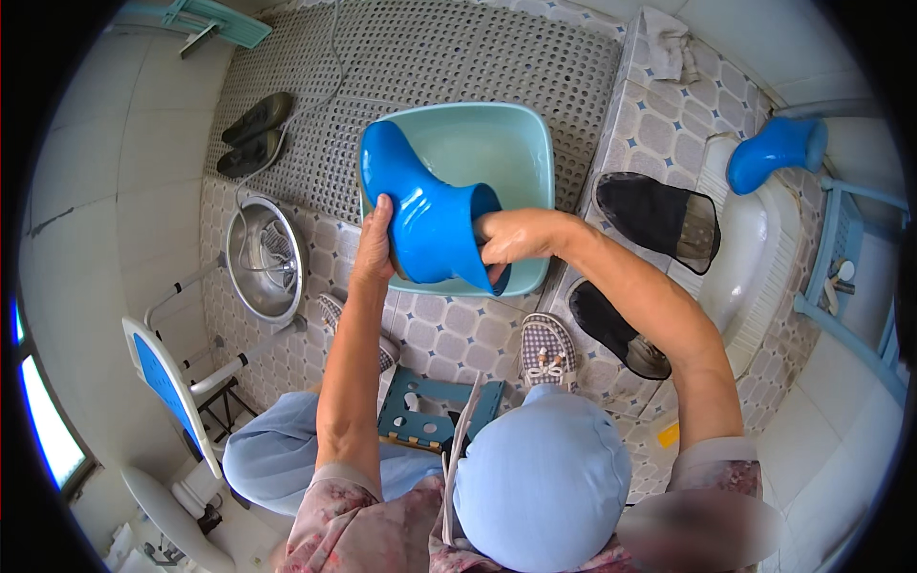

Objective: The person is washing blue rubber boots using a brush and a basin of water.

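Observation:
A glossy blue rain boot (420, 224) is held on its side over the near part of a pale green basin (541, 153), toe pointing far left. My left hand (376, 239) grips it from the left, thumb up along the sole side. The boot's wide opening faces right, and my right hand (521, 236) reaches into it with curled fingers. The fingertips are hidden inside, so whatever they hold does not show. Another blue boot (776, 155) lies at the far right, beside a squat toilet (764, 258).
Two black shoes (654, 215) rest on the tiles right of the basin. At left are a steel bowl (294, 277) with a shower hose, dark slippers (250, 134) and a blue-white chair (172, 382). A teal folding stool (411, 406) is near my knees. Perforated matting (478, 57) lies beyond.

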Demonstrator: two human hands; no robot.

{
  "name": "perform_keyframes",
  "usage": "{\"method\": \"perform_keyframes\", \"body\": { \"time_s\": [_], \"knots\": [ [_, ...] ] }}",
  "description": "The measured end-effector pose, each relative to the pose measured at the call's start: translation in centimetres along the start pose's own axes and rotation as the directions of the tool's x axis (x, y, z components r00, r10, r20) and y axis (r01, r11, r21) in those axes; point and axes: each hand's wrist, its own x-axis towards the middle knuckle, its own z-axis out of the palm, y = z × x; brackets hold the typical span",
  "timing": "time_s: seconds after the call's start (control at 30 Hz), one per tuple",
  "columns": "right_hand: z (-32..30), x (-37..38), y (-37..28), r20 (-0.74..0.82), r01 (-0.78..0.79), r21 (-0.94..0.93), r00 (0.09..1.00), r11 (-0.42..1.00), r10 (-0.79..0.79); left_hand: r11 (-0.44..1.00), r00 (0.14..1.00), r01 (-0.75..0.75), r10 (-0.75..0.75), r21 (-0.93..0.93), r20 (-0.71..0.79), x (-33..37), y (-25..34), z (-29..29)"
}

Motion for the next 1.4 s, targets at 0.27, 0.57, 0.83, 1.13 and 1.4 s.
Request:
{"method": "perform_keyframes", "body": {
  "time_s": [0.27,0.57,0.83,1.13,1.4],
  "knots": [
    [-2.0,3.4,5.9,-0.238,0.005,-0.369,0.966,0.93,-0.1,1.0,0.999,-0.023,0.023,0.014,0.023,0.0,-1.5,3.6],
    [-0.2,5.0,1.5,-0.414,0.198,0.456,0.91,0.868,0.009,0.994,0.996,-0.009,0.019,-0.108,0.089,-0.5,-2.9,4.9],
    [1.2,5.9,-0.5,-0.374,0.134,0.334,0.928,0.933,0.0,0.998,0.996,0.05,-0.053,-0.036,-0.074,0.1,-2.8,4.4],
    [-2.0,9.7,8.4,-0.148,0.047,-0.878,0.92,0.476,-0.364,0.987,0.981,0.144,-0.133,0.07,-0.138,0.3,-3.7,5.9],
    [3.0,4.5,0.0,-0.484,-0.281,-0.711,0.86,0.645,-0.159,0.973,0.944,0.222,-0.197,0.066,-0.266,0.0,-2.7,3.4]
  ]
}}
